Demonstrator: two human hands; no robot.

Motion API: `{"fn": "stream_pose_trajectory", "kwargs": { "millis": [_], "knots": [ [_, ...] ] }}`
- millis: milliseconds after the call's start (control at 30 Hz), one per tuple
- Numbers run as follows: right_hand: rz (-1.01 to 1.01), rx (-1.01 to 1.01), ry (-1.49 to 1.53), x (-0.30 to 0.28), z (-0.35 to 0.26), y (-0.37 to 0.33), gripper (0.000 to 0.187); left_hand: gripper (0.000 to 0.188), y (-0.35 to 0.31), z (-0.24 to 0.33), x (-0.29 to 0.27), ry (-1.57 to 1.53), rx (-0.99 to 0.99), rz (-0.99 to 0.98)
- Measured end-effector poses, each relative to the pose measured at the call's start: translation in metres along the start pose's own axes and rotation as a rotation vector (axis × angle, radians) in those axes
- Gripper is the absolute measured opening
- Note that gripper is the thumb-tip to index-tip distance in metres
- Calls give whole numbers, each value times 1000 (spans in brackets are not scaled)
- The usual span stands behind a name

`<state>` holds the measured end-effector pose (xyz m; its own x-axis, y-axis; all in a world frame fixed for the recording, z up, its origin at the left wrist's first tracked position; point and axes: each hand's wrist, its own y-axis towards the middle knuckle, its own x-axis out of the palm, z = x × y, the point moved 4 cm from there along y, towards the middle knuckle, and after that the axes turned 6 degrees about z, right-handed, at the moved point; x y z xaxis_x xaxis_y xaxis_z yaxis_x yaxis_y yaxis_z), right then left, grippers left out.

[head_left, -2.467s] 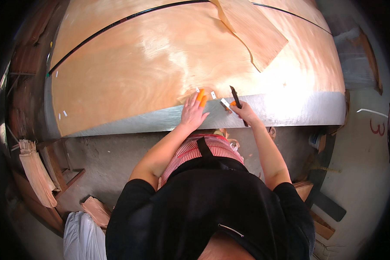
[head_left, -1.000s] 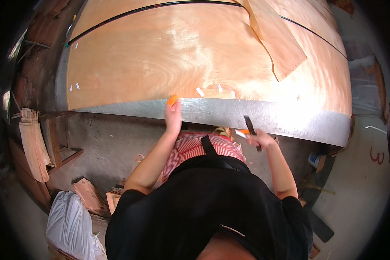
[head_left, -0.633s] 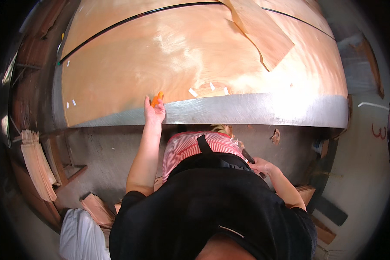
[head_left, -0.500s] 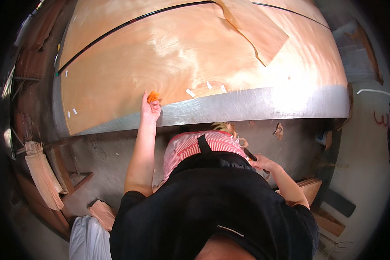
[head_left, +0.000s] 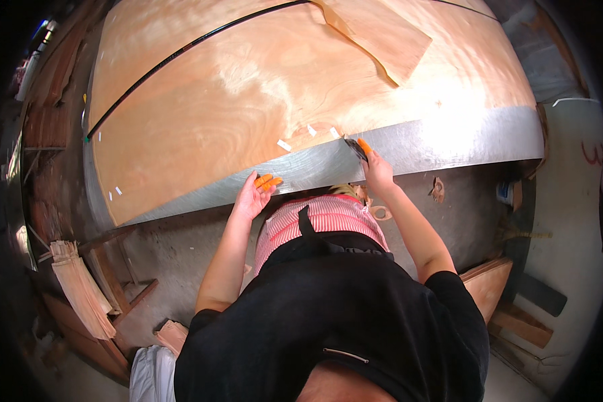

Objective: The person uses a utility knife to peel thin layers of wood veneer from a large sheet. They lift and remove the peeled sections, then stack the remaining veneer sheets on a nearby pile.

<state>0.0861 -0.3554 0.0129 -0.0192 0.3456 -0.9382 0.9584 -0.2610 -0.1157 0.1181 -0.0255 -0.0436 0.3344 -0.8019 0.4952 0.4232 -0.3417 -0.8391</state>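
Observation:
My right hand [head_left: 378,171] grips a dark, slim knife-like tool [head_left: 358,150] over the metal strip [head_left: 308,169] along the table's near edge. An orange cover shows on one of its fingers. The tool's tip points up and left, close to the border of the wood veneer sheet [head_left: 201,114]. My left hand [head_left: 250,199] hovers by the same edge, palm up and fingers apart, holding nothing. Orange covers [head_left: 268,182] sit on some of its fingers. Small white tape pieces [head_left: 284,145] lie on the veneer between and beyond my hands.
A loose veneer piece [head_left: 388,40] lies across the far part of the sheet. A long black strip [head_left: 194,47] curves over the veneer. Bundled veneer strips [head_left: 80,288] lean at the left. Wooden boards [head_left: 489,288] stand at the right, and scraps [head_left: 437,190] lie on the floor.
My right hand has come up from beside my hip to the metal strip, bringing the dark tool. My left hand has drawn nearer to me and slightly right, its fingers spreading.

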Motion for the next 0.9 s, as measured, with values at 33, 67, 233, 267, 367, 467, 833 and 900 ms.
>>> {"fn": "stream_pose_trajectory", "kwargs": {
  "millis": [33, 67, 233, 267, 367, 467, 833, 900],
  "knots": [
    [6, 4, -18, 1, 0, 4, 23, 44, -2, -2, 3, -2, -17, -18],
    [31, -2, -4, -1, 1, 5, 22, 49, 6, -1, -3, -15, 2, -59],
    [178, -76, 69, -15, 8, 7, 21, 52, 10, 21, -1, -205, 135, 2],
    [126, -82, 27, -15, 9, 6, 20, 52, 12, 22, 0, -197, 142, 9],
    [9, -92, -70, -16, 8, 5, 20, 53, 19, 19, 0, -163, 121, 0],
    [6, -93, -87, -7, 13, 2, 21, 55, 24, 7, -1, -76, 18, -67],
    [51, -152, 17, -15, 14, 6, 20, 30, 37, 53, -3, -199, 290, 152],
    [-14, -177, 9, -11, 12, 5, 21, 25, 28, 66, 6, -133, 353, 192]
  ]
}}
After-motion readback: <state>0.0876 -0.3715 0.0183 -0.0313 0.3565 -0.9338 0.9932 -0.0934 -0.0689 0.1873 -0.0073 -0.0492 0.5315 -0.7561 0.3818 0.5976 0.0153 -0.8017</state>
